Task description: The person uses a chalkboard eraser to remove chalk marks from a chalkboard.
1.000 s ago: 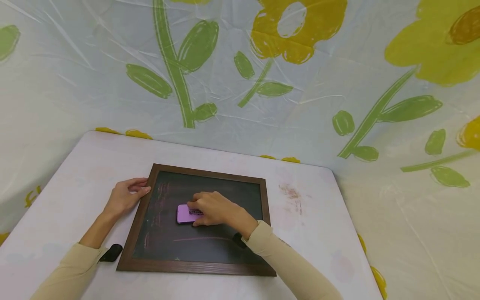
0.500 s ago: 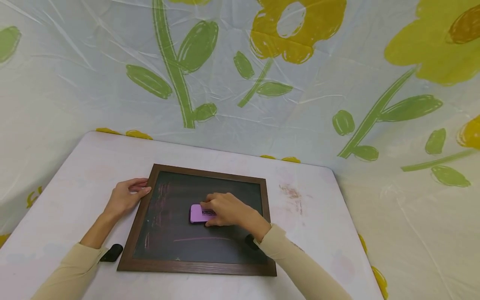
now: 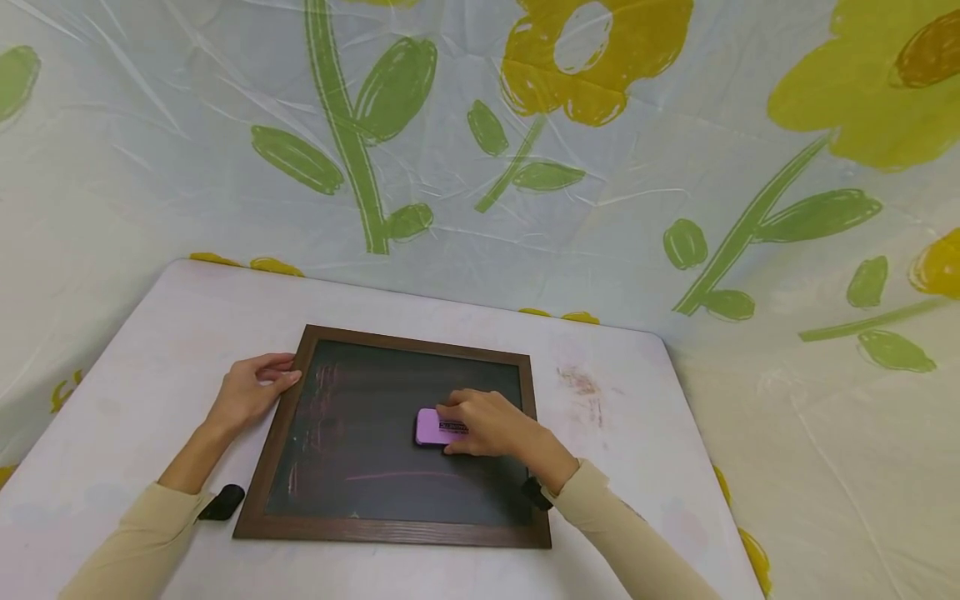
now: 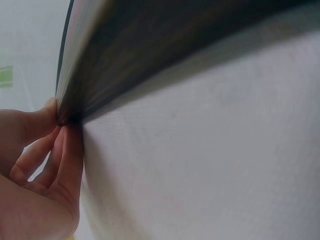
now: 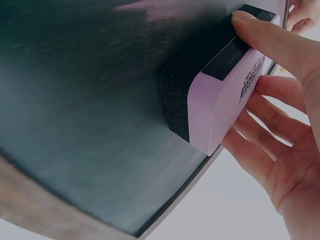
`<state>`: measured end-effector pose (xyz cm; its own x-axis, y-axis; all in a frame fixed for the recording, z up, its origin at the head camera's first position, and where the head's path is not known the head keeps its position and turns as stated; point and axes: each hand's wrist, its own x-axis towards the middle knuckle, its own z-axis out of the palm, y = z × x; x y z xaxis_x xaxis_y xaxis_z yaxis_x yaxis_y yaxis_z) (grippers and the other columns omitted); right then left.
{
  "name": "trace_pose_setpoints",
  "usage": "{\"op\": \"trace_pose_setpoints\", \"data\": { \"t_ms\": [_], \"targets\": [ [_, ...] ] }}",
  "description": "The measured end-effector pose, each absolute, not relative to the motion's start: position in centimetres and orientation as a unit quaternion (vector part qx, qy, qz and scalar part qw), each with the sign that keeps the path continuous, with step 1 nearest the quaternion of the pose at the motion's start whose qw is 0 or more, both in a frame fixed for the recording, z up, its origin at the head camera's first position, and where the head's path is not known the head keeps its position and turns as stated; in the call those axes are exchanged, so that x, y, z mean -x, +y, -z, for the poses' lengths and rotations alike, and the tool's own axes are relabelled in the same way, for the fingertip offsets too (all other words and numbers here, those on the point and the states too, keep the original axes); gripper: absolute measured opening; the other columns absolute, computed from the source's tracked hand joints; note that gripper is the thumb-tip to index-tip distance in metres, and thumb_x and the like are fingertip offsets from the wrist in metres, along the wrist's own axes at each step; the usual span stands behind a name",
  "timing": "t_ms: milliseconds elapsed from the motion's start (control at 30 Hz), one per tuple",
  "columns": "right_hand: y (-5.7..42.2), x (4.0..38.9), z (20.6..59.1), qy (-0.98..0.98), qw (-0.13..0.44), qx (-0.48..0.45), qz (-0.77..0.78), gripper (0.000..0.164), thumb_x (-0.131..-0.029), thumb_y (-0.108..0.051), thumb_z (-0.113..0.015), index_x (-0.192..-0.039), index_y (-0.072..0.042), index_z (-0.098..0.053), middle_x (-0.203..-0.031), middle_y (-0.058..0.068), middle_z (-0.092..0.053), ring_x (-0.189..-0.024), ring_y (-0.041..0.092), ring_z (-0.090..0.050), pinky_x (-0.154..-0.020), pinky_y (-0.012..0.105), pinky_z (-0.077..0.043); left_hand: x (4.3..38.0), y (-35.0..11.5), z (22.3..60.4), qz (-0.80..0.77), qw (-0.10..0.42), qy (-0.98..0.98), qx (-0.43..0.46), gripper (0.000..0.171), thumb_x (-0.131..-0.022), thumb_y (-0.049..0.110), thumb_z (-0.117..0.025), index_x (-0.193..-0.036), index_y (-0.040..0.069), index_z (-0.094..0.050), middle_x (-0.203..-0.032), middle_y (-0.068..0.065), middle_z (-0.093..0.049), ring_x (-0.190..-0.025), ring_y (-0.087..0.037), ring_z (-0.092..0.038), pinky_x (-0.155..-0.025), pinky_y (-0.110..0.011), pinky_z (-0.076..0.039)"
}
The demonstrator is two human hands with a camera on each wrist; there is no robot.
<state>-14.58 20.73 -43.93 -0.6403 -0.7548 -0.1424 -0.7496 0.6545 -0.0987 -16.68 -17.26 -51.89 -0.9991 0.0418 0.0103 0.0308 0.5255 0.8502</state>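
A small chalkboard [image 3: 367,504] with a brown wooden frame lies on the white table. My left hand [image 3: 249,393] pinches the frame's left edge; in the left wrist view the thumb [image 4: 37,122] lies on one side and the fingers on the other. Near the board's middle, my right hand [image 3: 491,425] grips a purple eraser [image 3: 430,427] between thumb and fingers. Its black felt side [image 5: 175,85] is against the dark surface in the right wrist view. Reddish chalk smears [image 3: 324,400] run down the board's left part, and a pink chalk line [image 3: 401,476] crosses its lower part.
Reddish-brown smudges [image 3: 581,385] mark the table [image 3: 622,400] right of the board. Behind the table hangs a pale sheet [image 3: 465,258] printed with yellow flowers and green leaves. A black wrist device [image 3: 222,502] sits by the left sleeve.
My right hand has slid the eraser rightward across the board, from left of the middle to a little right of it. The left hand and the chalkboard have stayed in place.
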Motion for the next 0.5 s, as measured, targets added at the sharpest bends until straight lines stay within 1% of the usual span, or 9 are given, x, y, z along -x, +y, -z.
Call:
{"op": "trace_pose_setpoints", "data": {
  "t_ms": [133, 233, 333, 400, 500],
  "targets": [
    [21.9, 14.0, 43.9, 0.91, 0.079, 0.405, 0.033, 0.055, -0.085, -0.038, -0.086, -0.129, -0.008, -0.073, -0.111, 0.009, -0.07, -0.085, 0.014, -0.065, -0.07, 0.025, -0.055, 16.7, -17.3, 51.9, -0.486, 0.005, 0.874, -0.024, 0.047, -0.1, 0.019, -0.071, -0.135, -0.01, -0.06, -0.123, -0.031, -0.068, -0.112, -0.047, -0.065, -0.097, -0.06, -0.046],
    [22.5, 13.7, 44.0, 0.911, 0.068, 0.404, 0.046, 0.055, -0.084, -0.037, -0.087, -0.127, -0.006, -0.074, -0.106, 0.009, -0.069, -0.081, 0.012, -0.062, -0.067, 0.023, -0.054, 16.8, -17.3, 51.8, -0.49, 0.005, 0.871, -0.025, 0.047, -0.1, 0.019, -0.07, -0.135, -0.011, -0.06, -0.123, -0.031, -0.067, -0.111, -0.047, -0.066, -0.097, -0.059, -0.046],
    [22.8, 13.4, 44.3, 0.909, 0.052, 0.41, 0.055, 0.055, -0.083, -0.037, -0.088, -0.125, -0.005, -0.074, -0.104, 0.008, -0.07, -0.08, 0.011, -0.061, -0.068, 0.022, -0.054, 16.8, -17.3, 51.8, -0.493, 0.008, 0.87, -0.023, 0.047, -0.1, 0.018, -0.07, -0.135, -0.011, -0.059, -0.123, -0.032, -0.067, -0.11, -0.047, -0.067, -0.098, -0.06, -0.046],
    [22.9, 13.2, 44.3, 0.908, 0.042, 0.413, 0.058, 0.055, -0.083, -0.037, -0.088, -0.125, -0.004, -0.074, -0.106, 0.009, -0.07, -0.082, 0.012, -0.064, -0.07, 0.024, -0.056, 16.7, -17.3, 51.7, -0.494, 0.011, 0.869, -0.022, 0.047, -0.1, 0.018, -0.07, -0.135, -0.011, -0.059, -0.123, -0.032, -0.067, -0.11, -0.047, -0.067, -0.098, -0.06, -0.046],
    [23.2, 12.6, 44.3, 0.906, 0.022, 0.419, 0.05, 0.055, -0.083, -0.038, -0.088, -0.124, -0.004, -0.074, -0.107, 0.009, -0.071, -0.085, 0.014, -0.067, -0.07, 0.024, -0.057, 16.7, -17.3, 51.7, -0.493, 0.01, 0.869, -0.022, 0.047, -0.1, 0.018, -0.07, -0.135, -0.011, -0.059, -0.124, -0.032, -0.066, -0.109, -0.046, -0.067, -0.097, -0.059, -0.047]
  ]
}}
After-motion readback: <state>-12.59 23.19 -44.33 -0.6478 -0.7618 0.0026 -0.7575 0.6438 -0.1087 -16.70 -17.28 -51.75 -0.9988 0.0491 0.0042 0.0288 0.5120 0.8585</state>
